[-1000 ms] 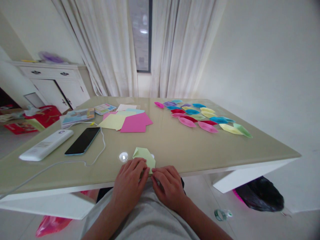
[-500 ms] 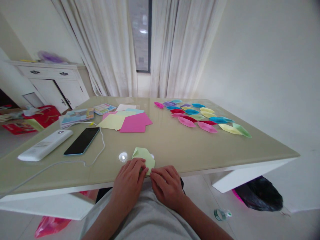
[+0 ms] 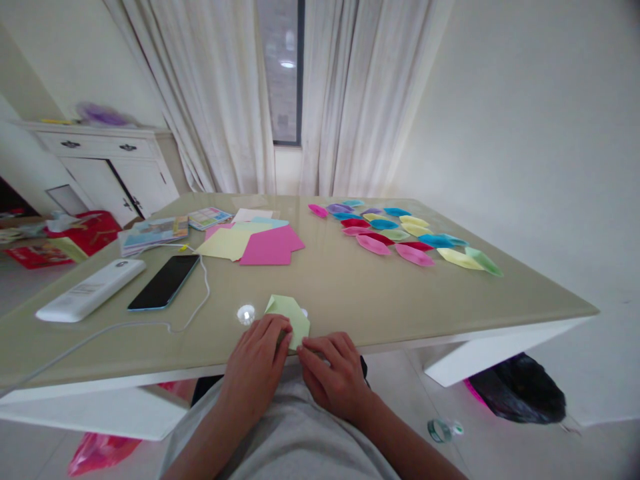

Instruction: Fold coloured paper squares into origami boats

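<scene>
A light green sheet of paper (image 3: pixel 293 313), with folded corners, lies at the near edge of the table. My left hand (image 3: pixel 257 353) is closed over its lower left side, fingers curled and the thumb pressed on the paper. At its bottom right corner, my right hand (image 3: pixel 337 367) pinches the edge between thumb and forefinger. The fingertips partly hide the lower edge of the paper. Farther right lie several folded paper boats (image 3: pixel 373 245) in pink, blue, yellow, green and purple.
Loose coloured sheets (image 3: pixel 270 245) lie at the back left of the table (image 3: pixel 350 293). Nearer are a black phone (image 3: pixel 164 283), a white power bank (image 3: pixel 91 290) with a cable, and booklets (image 3: pixel 157 233). On the floor are a bottle (image 3: pixel 444 430) and a black bag (image 3: pixel 523 390).
My left thumb has drawn back slightly along the paper, and my right fingertips have shifted a little left at the corner. The paper stays in place.
</scene>
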A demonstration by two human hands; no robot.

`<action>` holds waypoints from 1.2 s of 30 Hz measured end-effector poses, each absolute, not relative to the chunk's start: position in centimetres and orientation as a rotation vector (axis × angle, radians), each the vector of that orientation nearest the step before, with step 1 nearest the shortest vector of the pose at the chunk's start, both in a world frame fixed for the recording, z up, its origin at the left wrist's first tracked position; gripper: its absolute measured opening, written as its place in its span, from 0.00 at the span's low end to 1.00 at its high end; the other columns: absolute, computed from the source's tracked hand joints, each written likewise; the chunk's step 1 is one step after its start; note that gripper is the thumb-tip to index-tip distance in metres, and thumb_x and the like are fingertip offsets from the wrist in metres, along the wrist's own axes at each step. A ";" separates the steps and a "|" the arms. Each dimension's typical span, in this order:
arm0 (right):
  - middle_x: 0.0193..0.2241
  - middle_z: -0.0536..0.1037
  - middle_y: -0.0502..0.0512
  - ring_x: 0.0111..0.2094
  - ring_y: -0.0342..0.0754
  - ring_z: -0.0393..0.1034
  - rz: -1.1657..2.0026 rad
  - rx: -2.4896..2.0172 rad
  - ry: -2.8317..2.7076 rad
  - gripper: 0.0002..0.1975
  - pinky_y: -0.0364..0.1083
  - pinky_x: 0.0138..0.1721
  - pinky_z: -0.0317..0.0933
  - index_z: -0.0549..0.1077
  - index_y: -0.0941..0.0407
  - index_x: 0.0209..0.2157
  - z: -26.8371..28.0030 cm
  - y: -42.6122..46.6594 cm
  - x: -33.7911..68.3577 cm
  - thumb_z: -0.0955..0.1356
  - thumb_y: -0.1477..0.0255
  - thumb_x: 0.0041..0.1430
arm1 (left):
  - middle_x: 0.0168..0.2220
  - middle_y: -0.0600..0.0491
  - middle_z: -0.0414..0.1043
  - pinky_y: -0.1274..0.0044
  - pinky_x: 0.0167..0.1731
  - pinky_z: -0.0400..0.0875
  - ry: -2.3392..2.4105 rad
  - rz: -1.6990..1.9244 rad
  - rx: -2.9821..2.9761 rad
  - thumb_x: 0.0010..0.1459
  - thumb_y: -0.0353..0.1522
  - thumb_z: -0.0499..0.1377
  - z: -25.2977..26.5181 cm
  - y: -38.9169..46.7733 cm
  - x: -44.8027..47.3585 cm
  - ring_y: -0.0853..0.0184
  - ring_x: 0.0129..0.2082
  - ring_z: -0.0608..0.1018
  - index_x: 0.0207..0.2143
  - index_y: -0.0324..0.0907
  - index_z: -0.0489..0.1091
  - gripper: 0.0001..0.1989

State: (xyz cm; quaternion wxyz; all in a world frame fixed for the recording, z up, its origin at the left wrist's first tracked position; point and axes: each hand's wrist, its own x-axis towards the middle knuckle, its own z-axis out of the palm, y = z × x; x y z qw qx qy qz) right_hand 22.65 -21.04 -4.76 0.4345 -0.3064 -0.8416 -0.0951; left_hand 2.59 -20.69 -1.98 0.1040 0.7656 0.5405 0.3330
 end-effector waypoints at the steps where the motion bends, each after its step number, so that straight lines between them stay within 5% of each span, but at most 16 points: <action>1: 0.44 0.84 0.57 0.39 0.51 0.72 -0.239 -0.755 -2.098 0.11 0.52 0.41 0.63 0.77 0.56 0.49 -4.7 -21.0 22.7 0.68 0.77 0.67 | 0.48 0.49 0.77 0.57 0.52 0.73 1.595 0.984 2.263 0.72 0.34 0.52 -1.9 -20.7 2.6 0.53 0.49 0.78 0.44 0.47 0.69 0.07; 14: 0.44 0.83 0.59 0.40 0.52 0.74 -0.210 -0.773 -2.117 0.15 0.52 0.42 0.63 0.75 0.57 0.54 -5.0 -21.0 22.6 0.69 0.77 0.66 | 0.47 0.49 0.76 0.59 0.53 0.72 1.622 0.954 2.251 0.71 0.37 0.57 -1.4 -20.8 3.0 0.54 0.49 0.77 0.45 0.47 0.70 0.05; 36: 0.43 0.84 0.57 0.38 0.51 0.72 -0.215 -0.795 -2.088 0.09 0.52 0.42 0.63 0.76 0.57 0.48 -4.7 -21.1 22.4 0.69 0.76 0.67 | 0.48 0.47 0.76 0.60 0.52 0.75 1.643 1.110 2.359 0.73 0.37 0.53 -2.6 -20.8 2.9 0.55 0.50 0.79 0.38 0.45 0.67 0.09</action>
